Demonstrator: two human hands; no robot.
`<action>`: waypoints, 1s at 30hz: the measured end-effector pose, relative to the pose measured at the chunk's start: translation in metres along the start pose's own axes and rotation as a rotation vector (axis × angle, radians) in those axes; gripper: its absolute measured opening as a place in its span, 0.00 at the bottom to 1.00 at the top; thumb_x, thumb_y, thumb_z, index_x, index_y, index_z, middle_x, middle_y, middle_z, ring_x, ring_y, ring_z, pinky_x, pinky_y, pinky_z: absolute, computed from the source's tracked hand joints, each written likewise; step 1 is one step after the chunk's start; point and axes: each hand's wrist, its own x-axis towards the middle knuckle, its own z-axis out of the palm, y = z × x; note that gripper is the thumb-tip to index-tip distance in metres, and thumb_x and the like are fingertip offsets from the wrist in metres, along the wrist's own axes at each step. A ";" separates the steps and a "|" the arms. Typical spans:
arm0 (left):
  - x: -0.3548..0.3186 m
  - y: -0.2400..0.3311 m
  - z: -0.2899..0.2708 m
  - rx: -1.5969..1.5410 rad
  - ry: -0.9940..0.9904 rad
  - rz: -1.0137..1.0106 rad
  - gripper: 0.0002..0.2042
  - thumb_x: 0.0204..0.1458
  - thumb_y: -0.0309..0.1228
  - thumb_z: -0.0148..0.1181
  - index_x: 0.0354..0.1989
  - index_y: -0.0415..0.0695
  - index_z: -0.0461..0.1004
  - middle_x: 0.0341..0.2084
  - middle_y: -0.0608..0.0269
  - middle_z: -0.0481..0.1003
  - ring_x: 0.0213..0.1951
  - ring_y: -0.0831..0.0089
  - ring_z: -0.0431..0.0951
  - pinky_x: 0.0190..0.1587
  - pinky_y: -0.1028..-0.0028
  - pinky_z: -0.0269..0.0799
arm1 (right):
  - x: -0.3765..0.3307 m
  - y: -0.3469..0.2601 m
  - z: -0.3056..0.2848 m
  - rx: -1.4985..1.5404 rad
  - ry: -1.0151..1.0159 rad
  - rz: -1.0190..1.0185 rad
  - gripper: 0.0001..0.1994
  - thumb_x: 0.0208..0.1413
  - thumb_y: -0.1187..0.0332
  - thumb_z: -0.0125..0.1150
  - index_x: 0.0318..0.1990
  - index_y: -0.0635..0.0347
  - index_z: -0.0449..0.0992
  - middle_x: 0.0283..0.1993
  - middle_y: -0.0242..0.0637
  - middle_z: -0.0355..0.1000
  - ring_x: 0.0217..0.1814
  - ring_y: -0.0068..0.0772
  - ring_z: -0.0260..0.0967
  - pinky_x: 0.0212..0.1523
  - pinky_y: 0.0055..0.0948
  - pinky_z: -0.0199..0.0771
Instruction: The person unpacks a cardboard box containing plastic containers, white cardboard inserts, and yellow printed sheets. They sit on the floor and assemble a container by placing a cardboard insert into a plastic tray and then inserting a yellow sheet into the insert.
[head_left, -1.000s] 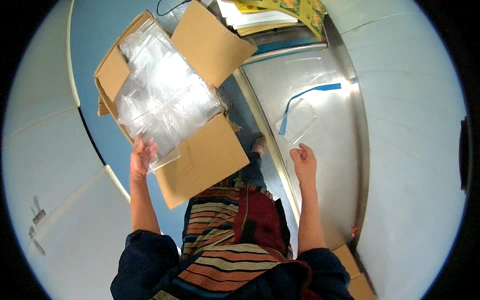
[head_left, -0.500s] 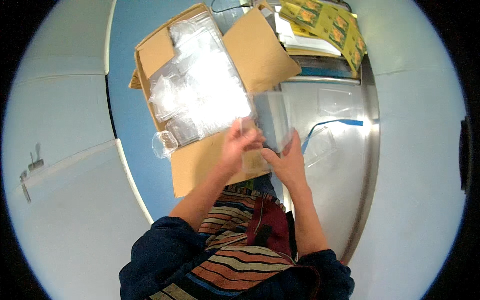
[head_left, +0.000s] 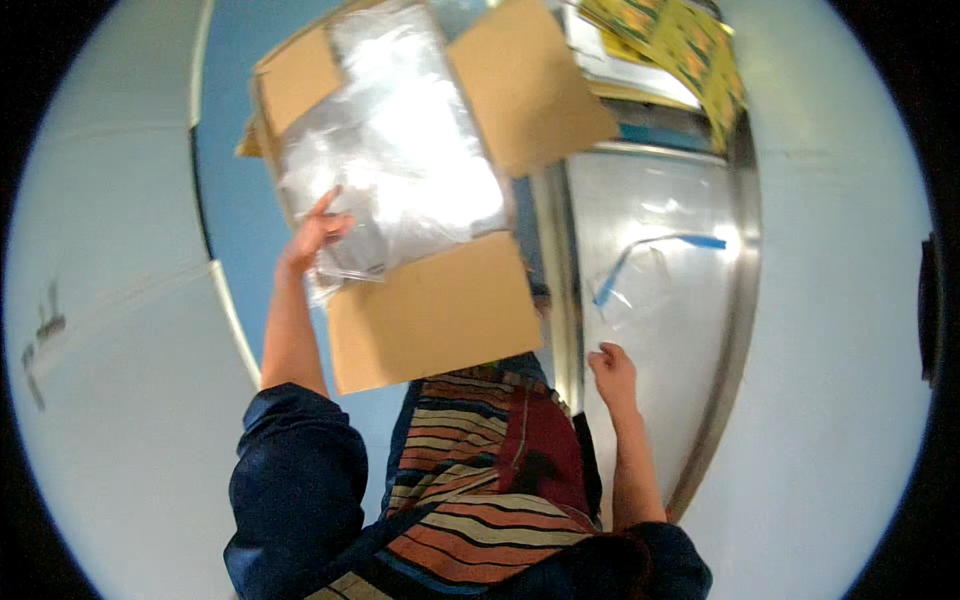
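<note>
Head view: hands part, left goes back into the box of bags

Clear plastic bags (head_left: 400, 170) fill the open cardboard box (head_left: 430, 315), which sits to the left of a steel table (head_left: 745, 300), its flaps spread. The left hand (head_left: 318, 232) is at the near-left edge of the heap, fingers curled over a bag and thumb under it, so it looks closed on that plastic. One more clear bag with a blue strip (head_left: 640, 275) lies flat on the steel to the right, apart from the box. The right hand (head_left: 612, 372) rests near it on the table's near part, fingers loosely bent and holding nothing; it is just short of the bag, not touching it.

Half a second ago both hands were close together over the near flap, between box and table. Now they are well apart: the left has reached left into the box, the right has dropped to the table. My reading is that one bag is laid down and another is being picked up.

Against the picture from one second ago the layout is much the same. Yellow printed sheets (head_left: 685, 50) lie at the far end of the table
</note>
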 end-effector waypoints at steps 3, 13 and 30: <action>0.049 -0.039 -0.009 0.040 0.116 -0.055 0.35 0.46 0.40 0.57 0.64 0.48 0.52 0.44 0.59 0.72 0.45 0.68 0.69 0.52 0.65 0.61 | -0.002 0.002 0.005 -0.022 0.008 0.008 0.20 0.46 0.63 0.61 0.44 0.67 0.72 0.31 0.48 0.74 0.33 0.37 0.74 0.36 0.30 0.72; 0.004 -0.031 0.079 0.809 0.675 0.317 0.23 0.47 0.33 0.57 0.52 0.38 0.66 0.46 0.44 0.68 0.49 0.50 0.68 0.54 0.63 0.62 | 0.108 0.078 0.013 -0.220 0.357 0.326 0.31 0.39 0.48 0.64 0.34 0.76 0.73 0.31 0.58 0.73 0.35 0.52 0.72 0.38 0.39 0.72; -0.079 -0.041 0.281 0.796 0.073 0.603 0.16 0.46 0.23 0.57 0.46 0.37 0.68 0.45 0.47 0.67 0.48 0.51 0.67 0.51 0.63 0.64 | 0.108 0.176 -0.083 -0.663 0.333 0.251 0.05 0.49 0.73 0.48 0.30 0.60 0.71 0.33 0.49 0.73 0.35 0.53 0.71 0.36 0.44 0.71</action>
